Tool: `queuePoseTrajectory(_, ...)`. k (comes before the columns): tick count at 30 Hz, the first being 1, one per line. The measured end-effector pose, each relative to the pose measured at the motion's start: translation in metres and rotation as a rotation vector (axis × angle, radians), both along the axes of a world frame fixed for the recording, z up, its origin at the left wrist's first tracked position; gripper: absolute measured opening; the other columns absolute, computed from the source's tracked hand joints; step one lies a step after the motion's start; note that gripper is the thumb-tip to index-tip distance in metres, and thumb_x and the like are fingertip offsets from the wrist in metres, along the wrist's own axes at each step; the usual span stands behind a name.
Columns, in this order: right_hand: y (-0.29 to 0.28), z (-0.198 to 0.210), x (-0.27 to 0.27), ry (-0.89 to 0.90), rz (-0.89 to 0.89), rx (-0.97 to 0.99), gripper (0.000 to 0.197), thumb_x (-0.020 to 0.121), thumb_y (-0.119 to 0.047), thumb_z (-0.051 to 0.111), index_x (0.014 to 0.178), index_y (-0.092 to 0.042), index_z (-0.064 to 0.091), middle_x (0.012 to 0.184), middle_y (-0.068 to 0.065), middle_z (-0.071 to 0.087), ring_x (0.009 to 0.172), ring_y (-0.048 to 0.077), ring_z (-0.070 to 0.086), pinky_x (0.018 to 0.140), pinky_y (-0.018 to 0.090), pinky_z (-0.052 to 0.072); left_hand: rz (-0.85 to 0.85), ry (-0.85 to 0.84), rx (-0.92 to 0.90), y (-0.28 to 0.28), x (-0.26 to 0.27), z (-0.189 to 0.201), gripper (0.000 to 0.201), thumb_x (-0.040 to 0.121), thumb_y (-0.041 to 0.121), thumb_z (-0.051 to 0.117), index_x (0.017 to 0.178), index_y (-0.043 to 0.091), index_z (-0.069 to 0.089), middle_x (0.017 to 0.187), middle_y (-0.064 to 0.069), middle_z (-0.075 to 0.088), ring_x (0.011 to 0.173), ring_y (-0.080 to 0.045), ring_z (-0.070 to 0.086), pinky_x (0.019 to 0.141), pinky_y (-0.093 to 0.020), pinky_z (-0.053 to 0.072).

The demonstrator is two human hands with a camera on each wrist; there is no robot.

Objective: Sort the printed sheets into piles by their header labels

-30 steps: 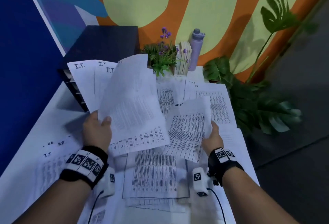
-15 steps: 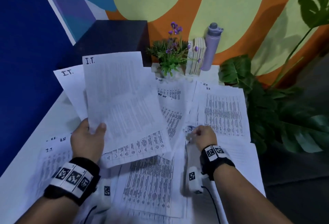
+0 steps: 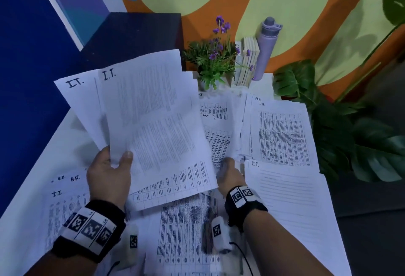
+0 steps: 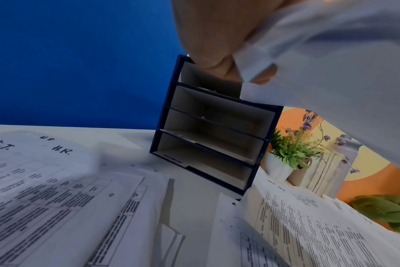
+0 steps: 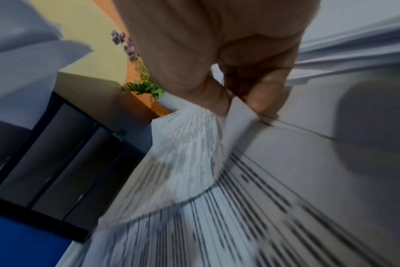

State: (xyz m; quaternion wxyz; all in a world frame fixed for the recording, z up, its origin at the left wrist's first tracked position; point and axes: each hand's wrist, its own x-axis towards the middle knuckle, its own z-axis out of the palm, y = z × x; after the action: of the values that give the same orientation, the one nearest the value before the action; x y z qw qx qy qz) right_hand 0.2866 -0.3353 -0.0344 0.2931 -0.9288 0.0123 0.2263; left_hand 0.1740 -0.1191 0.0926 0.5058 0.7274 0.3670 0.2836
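My left hand (image 3: 109,172) grips a fanned bundle of I.T. sheets (image 3: 153,122) by its lower left corner and holds it raised over the table; the thumb lies on top. In the left wrist view its fingers (image 4: 217,61) pinch the bundle's edge (image 4: 320,72). My right hand (image 3: 229,172) is low at the table's middle and pinches the corner of a printed sheet (image 3: 219,142); the right wrist view shows the thumb and fingers (image 5: 258,95) on that sheet (image 5: 187,153), which curls upward. An H.R. pile (image 3: 282,135) lies at the right, an I.T. sheet (image 3: 285,199) below it.
A dark blue shelf organiser (image 3: 135,39) stands at the back left, its slots (image 4: 212,130) facing the table. A flower pot (image 3: 210,63), books (image 3: 248,63) and a lilac bottle (image 3: 266,50) stand at the back. A leafy plant (image 3: 350,126) is beside the table's right edge. Loose sheets (image 3: 65,201) lie at left.
My right hand has let go of the sheet it held up, dropped to the table's middle and pinched a sheet corner there. The left hand's bundle now stands with its I.T. headers showing.
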Motion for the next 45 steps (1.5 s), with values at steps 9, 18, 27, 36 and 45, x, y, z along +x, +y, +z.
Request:
queuePoseTrajectory(9, 0.004, 0.039, 0.062, -0.171, -0.06, 0.238, 0.06, 0.092, 0.006, 0.046, 0.148, -0.01, 0.03, 0.157, 0.005, 0.01, 0.131, 0.016, 0.038, 0.088, 0.007, 0.032, -0.072, 0.01, -0.066, 0.025, -0.011, -0.018, 0.021, 0.09, 0.01, 0.067, 0.106, 0.022, 0.069, 0.093, 0.019, 0.067, 0.09, -0.01, 0.065, 0.081, -0.021, 0.046)
queuePoseTrajectory(18, 0.007, 0.075, 0.0, 0.239, -0.22, 0.919, 0.046, 0.097, -0.037, 0.051, 0.139, -0.021, 0.046, 0.14, -0.004, 0.051, 0.128, 0.013, 0.048, 0.114, 0.035, 0.03, -0.106, -0.008, -0.191, 0.023, -0.013, -0.013, 0.021, 0.078, 0.011, 0.08, 0.096, 0.014, 0.07, 0.094, 0.004, 0.072, 0.083, -0.013, 0.067, 0.085, -0.028, 0.052)
queuePoseTrajectory(27, -0.037, 0.114, -0.038, -0.074, -0.272, 1.008, 0.029, 0.094, -0.002, 0.055, 0.119, -0.017, 0.06, 0.12, 0.004, 0.068, 0.114, 0.025, 0.062, 0.103, 0.054, 0.043, -0.384, -0.11, -0.165, -0.021, -0.017, 0.014, 0.024, 0.09, 0.006, 0.065, 0.095, 0.03, 0.065, 0.104, 0.013, 0.067, 0.1, -0.008, 0.063, 0.091, -0.021, 0.051)
queuePoseTrajectory(36, -0.07, 0.134, -0.062, -0.148, -0.393, 1.188, 0.031, 0.094, 0.005, 0.051, 0.119, -0.009, 0.061, 0.116, 0.013, 0.069, 0.107, 0.034, 0.065, 0.095, 0.055, 0.048, -0.561, -0.153, -0.32, -0.043, -0.034, 0.038, 0.043, 0.091, 0.005, 0.062, 0.125, 0.031, 0.057, 0.116, 0.023, 0.061, 0.104, 0.015, 0.058, 0.086, -0.007, 0.047)
queuePoseTrajectory(45, -0.085, 0.144, -0.066, -0.15, -0.459, 1.112, 0.028, 0.097, -0.008, 0.052, 0.07, -0.008, 0.055, 0.054, -0.004, 0.058, 0.047, 0.017, 0.051, 0.047, 0.019, 0.042, -0.383, -0.078, -0.385, -0.047, -0.04, 0.05, 0.009, 0.084, 0.013, 0.074, 0.091, 0.008, 0.071, 0.081, -0.007, 0.076, 0.073, -0.024, 0.073, 0.066, -0.034, 0.058)
